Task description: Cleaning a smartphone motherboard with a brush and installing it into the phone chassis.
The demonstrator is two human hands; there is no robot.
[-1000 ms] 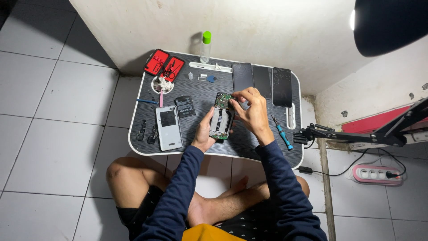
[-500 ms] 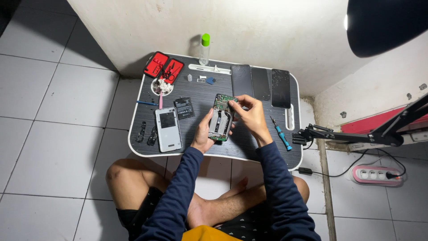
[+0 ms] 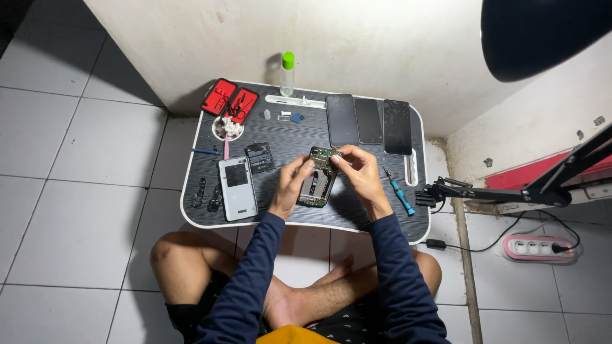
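Small dark lap table [image 3: 357,216] on tiled floor, person sitting cross-legged behind it. Far left: two small black parts [image 3: 207,194], then a red tool case [image 3: 230,102] lying open, a white cup [image 3: 227,127], a silver phone back cover [image 3: 237,188], a black battery [image 3: 259,157]. Bottle with green cap [image 3: 288,73] at the back edge. Centre: left hand [image 3: 290,185] grips the left side of an opened phone [image 3: 319,178]; right hand [image 3: 360,175] pinches its top end. Behind: three dark phone screens [image 3: 370,121] side by side. Right: blue screwdriver [image 3: 398,190] lying on table.
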